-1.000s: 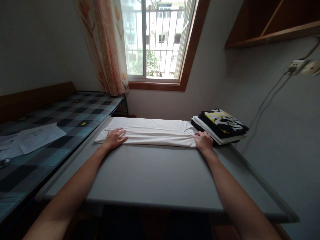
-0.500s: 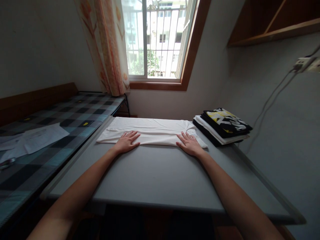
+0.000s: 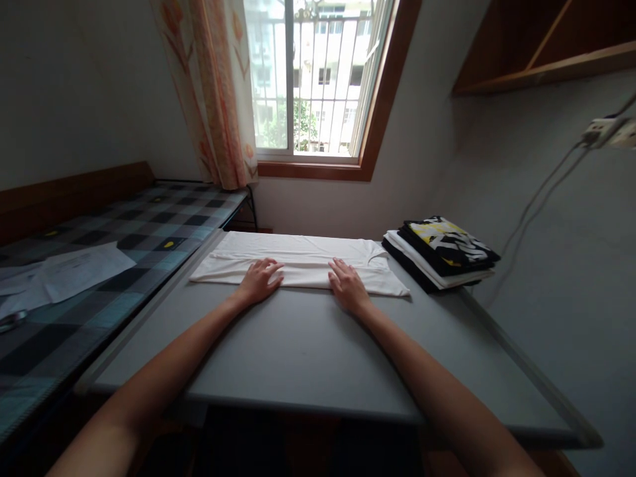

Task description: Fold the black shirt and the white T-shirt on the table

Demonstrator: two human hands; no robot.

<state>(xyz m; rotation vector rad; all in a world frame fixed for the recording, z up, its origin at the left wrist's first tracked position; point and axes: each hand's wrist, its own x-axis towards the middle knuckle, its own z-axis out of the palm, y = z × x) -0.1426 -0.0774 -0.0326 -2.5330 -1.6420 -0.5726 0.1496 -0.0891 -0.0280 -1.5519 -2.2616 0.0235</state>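
Two hands lay flat and spread on a white garment [image 3: 303, 265], folded into a long band across the far part of the grey surface [image 3: 308, 351]. Left hand [image 3: 259, 281] pressed its near edge at about eleven o'clock, right hand [image 3: 348, 289] at about one o'clock, fingers splayed and gripping nothing, seemingly to keep the fold lying smooth. At two o'clock, just beside the band's end, sat a stack of folded clothes [image 3: 442, 253]. At nine o'clock stood a checked bed [image 3: 124, 245] with papers [image 3: 64, 268]; at twelve, a window [image 3: 318, 79].

Dim room, bright window [image 3: 318, 76] backlight.
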